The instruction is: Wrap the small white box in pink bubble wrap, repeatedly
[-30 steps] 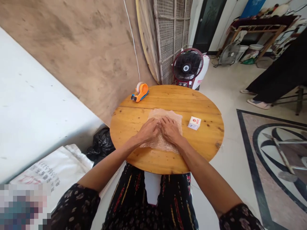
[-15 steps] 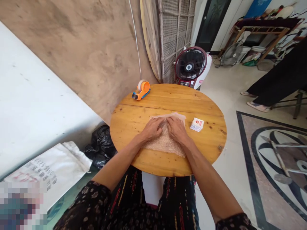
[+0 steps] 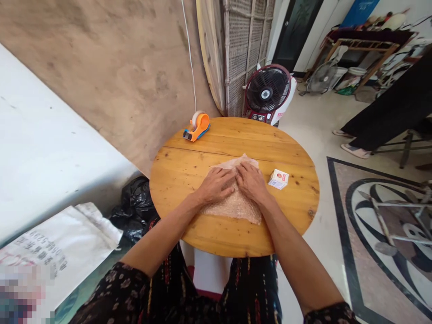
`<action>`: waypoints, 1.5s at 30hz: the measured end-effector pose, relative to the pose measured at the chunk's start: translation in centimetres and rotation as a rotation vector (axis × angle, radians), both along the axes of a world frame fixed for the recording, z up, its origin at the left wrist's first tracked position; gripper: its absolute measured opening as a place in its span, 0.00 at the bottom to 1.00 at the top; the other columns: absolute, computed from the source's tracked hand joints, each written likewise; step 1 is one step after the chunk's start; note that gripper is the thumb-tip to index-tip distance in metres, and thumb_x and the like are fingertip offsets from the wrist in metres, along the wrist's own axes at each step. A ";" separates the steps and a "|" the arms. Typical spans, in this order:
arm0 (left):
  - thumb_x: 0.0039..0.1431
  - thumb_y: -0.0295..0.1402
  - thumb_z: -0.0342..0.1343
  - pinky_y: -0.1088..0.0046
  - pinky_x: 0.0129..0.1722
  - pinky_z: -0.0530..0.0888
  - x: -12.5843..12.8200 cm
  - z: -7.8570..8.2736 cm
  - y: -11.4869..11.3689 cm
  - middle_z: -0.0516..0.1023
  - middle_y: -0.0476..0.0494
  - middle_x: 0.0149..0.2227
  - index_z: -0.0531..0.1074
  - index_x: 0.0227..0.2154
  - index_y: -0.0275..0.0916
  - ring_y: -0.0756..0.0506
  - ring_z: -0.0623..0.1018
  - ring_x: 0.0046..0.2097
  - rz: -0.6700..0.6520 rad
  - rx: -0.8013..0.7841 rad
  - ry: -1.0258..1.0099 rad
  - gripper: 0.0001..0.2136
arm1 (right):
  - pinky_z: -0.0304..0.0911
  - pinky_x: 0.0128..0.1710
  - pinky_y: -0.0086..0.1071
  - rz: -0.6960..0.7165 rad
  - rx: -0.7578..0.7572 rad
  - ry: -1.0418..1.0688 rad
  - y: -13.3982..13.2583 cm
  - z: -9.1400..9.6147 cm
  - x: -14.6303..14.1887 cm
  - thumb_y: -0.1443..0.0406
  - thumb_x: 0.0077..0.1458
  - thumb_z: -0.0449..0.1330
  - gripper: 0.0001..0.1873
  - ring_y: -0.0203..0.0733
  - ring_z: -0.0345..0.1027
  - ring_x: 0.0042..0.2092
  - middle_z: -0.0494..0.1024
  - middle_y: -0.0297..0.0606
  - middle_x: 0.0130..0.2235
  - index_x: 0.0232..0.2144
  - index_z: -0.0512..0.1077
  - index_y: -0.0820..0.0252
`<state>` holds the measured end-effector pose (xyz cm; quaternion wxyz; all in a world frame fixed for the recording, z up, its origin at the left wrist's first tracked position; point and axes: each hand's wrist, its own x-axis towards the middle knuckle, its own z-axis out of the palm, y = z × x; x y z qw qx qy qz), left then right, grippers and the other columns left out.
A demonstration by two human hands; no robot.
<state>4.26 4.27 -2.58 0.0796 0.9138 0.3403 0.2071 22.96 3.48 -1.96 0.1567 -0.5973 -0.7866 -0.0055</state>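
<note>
A sheet of clear bubble wrap (image 3: pixel 236 208) lies on the round wooden table (image 3: pixel 286 144), one corner pointing toward the far side. My left hand (image 3: pixel 218 183) rests flat on its left half, fingers stretched toward the middle. Close beside it, my right hand (image 3: pixel 250 180) lies on the right half with its fingers extended and slightly bent. Both palms face down, and neither hand grips the wrap visibly. Whether anything lies under the wrap is hidden by my hands. To the right of my right hand stands a small white box (image 3: pixel 278 178) with red print.
An orange tape dispenser (image 3: pixel 198 127) sits at the table's far left edge. Behind the table stands a fan (image 3: pixel 268 90). A black plastic bag (image 3: pixel 137 207) and a white sack (image 3: pixel 70 238) are at left. A person's legs (image 3: pixel 381 108) show at right.
My left hand has flattened and shifted slightly nearer to me over the wrap. The wrap's far corner now sticks up farther. The head view has shifted a little.
</note>
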 end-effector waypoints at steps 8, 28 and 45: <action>0.58 0.51 0.52 0.51 0.62 0.54 0.1 -0.1 -0.1 0.62 0.35 0.63 0.63 0.59 0.39 0.33 0.60 0.64 0.026 -0.055 0.079 0.30 | 0.52 0.58 0.43 0.003 -0.014 0.070 0.0 0.1 0.3 0.64 0.61 0.48 0.20 0.50 0.59 0.59 0.66 0.47 0.61 0.53 0.68 0.62; 0.54 0.53 0.54 0.52 0.59 0.56 -0.1 -0.3 -0.4 0.63 0.38 0.62 0.65 0.55 0.42 0.36 0.64 0.61 0.058 -0.046 0.056 0.29 | 0.65 0.44 0.44 -0.261 -0.193 -0.082 -3.1 3.0 11.7 0.59 0.51 0.60 0.31 0.56 0.71 0.49 0.76 0.50 0.50 0.57 0.64 0.61; 0.54 0.46 0.56 0.55 0.59 0.59 0.1 -0.4 -0.4 0.66 0.41 0.60 0.64 0.57 0.46 0.36 0.65 0.60 0.077 -0.034 -0.021 0.27 | 0.67 0.43 0.36 0.287 -0.278 0.748 -5.4 8.4 -2.0 0.57 0.44 0.67 0.25 0.43 0.71 0.40 0.77 0.36 0.41 0.45 0.70 0.56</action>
